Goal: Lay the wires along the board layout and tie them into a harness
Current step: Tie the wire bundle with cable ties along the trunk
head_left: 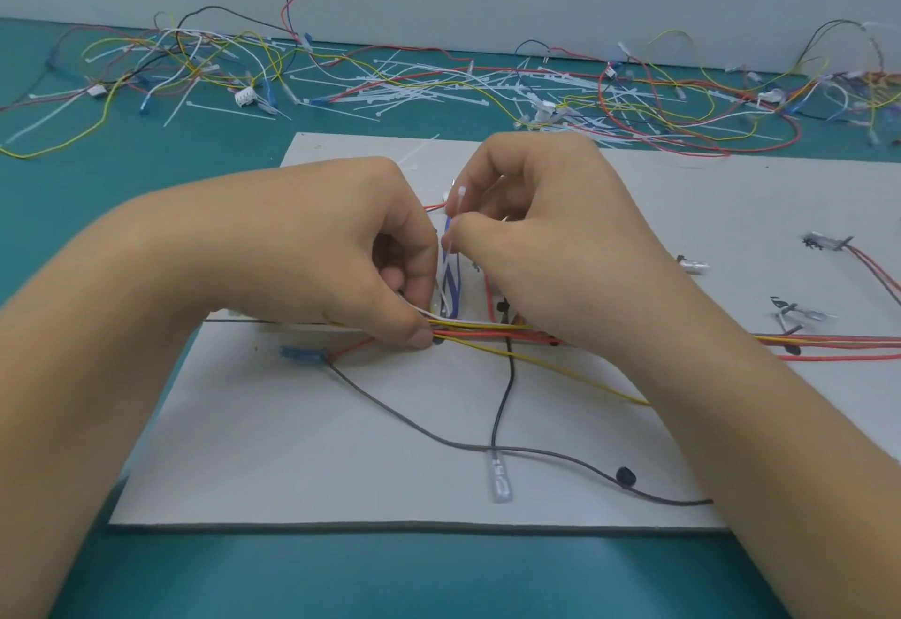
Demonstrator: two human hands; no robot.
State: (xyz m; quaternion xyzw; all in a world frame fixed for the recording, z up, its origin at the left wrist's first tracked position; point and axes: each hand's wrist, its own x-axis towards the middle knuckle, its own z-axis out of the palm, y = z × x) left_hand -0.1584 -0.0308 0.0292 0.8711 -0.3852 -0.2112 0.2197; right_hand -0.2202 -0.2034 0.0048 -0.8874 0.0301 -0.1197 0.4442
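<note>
Teal bench (146, 209), pale wall behind. Grey layout board (341, 448) lying flat in the middle. Along the far edge, loose wires (161, 57) tangled, plus a scattered pile of white cable ties (414, 87). On the board: red and yellow wire bundle (492, 331) running left to right, black wire (502, 404) ending in a clear terminal (499, 477), blue terminal (302, 353) at left. Left hand (351, 248) curled tight, thumb and fingers pinching the bundle. Right hand (541, 228) closed, pinching a white cable tie (460, 196) upright above blue and white wires (451, 277).
</note>
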